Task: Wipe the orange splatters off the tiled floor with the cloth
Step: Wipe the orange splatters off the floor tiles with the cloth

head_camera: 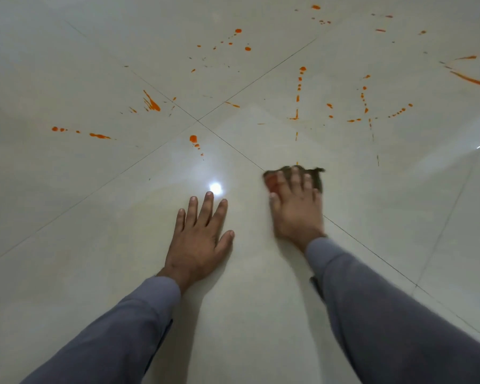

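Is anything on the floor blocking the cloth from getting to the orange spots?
No. The right hand presses the cloth flat on the tiled floor, and only bare tile lies between it and the orange splatters just ahead. The left hand rests off to the side.

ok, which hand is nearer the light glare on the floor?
Left. The left hand has fingertips just short of the glare; the right hand, pressing the cloth, is off to its right.
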